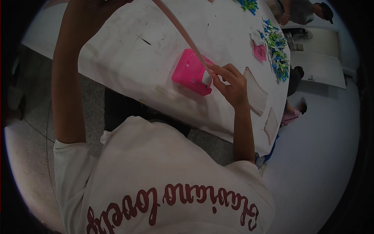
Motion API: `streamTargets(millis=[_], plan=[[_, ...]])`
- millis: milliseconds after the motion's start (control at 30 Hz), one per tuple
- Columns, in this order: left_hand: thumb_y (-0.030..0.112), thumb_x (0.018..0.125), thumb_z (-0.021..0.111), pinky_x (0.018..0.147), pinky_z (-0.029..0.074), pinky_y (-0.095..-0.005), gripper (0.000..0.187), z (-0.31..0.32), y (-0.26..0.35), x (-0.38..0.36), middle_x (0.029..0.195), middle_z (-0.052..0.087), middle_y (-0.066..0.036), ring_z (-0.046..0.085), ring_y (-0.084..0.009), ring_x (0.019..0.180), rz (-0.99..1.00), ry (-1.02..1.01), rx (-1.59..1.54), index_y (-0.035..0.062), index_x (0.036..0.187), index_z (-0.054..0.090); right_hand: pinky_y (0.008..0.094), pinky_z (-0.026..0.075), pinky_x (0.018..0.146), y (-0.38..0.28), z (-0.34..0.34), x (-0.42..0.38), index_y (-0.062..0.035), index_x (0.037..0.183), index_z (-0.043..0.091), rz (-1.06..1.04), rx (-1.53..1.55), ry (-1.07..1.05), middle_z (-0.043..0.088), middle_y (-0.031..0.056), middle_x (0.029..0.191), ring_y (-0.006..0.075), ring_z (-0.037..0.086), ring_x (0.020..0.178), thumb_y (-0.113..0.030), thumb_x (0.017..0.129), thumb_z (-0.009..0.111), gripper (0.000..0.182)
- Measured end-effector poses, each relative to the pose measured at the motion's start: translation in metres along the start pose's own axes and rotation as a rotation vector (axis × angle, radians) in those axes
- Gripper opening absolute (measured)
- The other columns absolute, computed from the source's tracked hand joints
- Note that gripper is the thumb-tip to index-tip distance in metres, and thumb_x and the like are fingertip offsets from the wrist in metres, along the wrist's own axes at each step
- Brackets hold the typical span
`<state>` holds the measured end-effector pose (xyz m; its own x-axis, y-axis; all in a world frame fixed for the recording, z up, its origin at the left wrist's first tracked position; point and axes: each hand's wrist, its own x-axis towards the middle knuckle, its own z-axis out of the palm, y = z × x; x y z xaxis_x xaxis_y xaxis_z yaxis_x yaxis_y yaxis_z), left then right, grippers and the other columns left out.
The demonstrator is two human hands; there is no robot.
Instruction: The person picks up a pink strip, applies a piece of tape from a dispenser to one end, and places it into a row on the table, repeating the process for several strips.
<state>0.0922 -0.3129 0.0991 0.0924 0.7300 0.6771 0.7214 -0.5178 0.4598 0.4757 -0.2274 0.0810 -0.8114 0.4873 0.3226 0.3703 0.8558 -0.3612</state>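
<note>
My right hand (233, 85) pinches the lower end of a long, thin pinkish strip (180, 30) between thumb and fingers. The strip slants up and leftward until it leaves the frame at the top. My left hand (99, 8) is raised at the upper left, cut off by the frame edge; its fingertips and whatever they hold are out of sight. Below the strip, close to my right fingers, sits a bright pink plastic box (186, 72) with a whitish part at its right end, resembling a tape dispenser.
The white-covered table (128, 74) bears a stack of strips (255, 93) and a smaller bundle (270, 124) on the right. Farther off are a second pink box (259, 52) and piles of blue, green and white pieces (277, 50). Other people (302, 11) are along the far side.
</note>
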Motion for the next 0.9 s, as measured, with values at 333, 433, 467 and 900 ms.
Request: streamTargets(millis=[333,433,467,900], plan=[[0.005,0.087,0.069,0.061,0.047,-0.0237,0.018,0.004,0.028,-0.003,0.100,0.071,-0.001,0.065,-0.0106,0.084,-0.018,-0.036,0.050,0.0075,0.105,0.070,0.0269,0.047,0.053,0.002,-0.002,-0.007,-0.0154,0.111,0.074,0.014,-0.078,-0.068,0.060,0.0038,0.074,0.0133,0.058,0.063,0.003,0.075,0.072,0.041],[0.008,0.085,0.072,0.057,0.040,-0.0241,0.016,0.027,-0.004,-0.030,0.099,0.070,0.001,0.063,-0.0096,0.081,-0.135,0.012,0.022,0.0089,0.102,0.071,0.0274,0.048,0.053,0.007,-0.004,-0.014,-0.0205,0.113,0.073,0.002,-0.114,-0.079,0.056,0.0030,0.070,0.0127,0.055,0.060,0.000,0.073,0.073,0.045],[0.008,0.085,0.072,0.059,0.041,-0.0244,0.016,0.031,-0.002,-0.031,0.098,0.069,0.001,0.062,-0.0100,0.081,-0.181,-0.036,0.043,0.0076,0.100,0.070,0.0274,0.048,0.053,0.009,-0.006,-0.017,-0.0205,0.113,0.073,0.006,-0.113,-0.073,0.056,0.0030,0.070,0.0127,0.055,0.060,0.000,0.073,0.073,0.045],[0.009,0.081,0.075,0.071,0.051,-0.0318,0.013,0.119,0.042,-0.018,0.089,0.060,-0.004,0.060,-0.0174,0.085,-0.163,-0.211,-0.039,0.0033,0.091,0.071,0.0309,0.046,0.057,0.023,-0.064,-0.083,-0.0230,0.111,0.073,0.252,-0.197,-0.207,0.052,0.0028,0.070,0.0148,0.052,0.062,0.004,0.070,0.072,0.049]])
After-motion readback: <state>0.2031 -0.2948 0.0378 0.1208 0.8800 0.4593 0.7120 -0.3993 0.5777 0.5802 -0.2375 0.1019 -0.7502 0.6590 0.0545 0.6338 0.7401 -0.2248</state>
